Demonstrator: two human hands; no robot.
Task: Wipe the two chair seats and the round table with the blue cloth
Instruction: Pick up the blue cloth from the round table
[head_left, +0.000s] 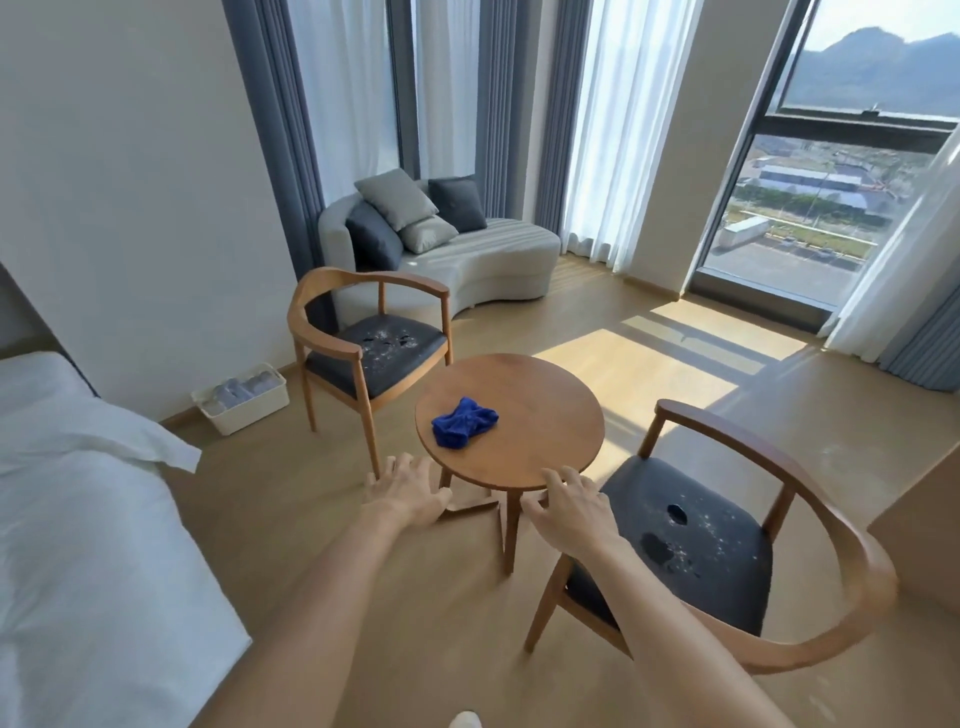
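On the round table (545, 457), left of centre, the blue cloth (464, 421) lies bunched, long axis roughly left-right. Both hands empty, fingers spread. Left hand (405, 491) sits nearer, cloth just ahead and slightly right; right hand (569, 506) farther off.

This is a bedroom with a sitting area, like a hotel room or apartment. A white-sheeted bed (78, 519) fills the lower left, a curved pale sofa (467, 260) with cushions sits at upper centre, and floor-length curtains (618, 130) frame tall windows (831, 197) at upper right overlooking hills.
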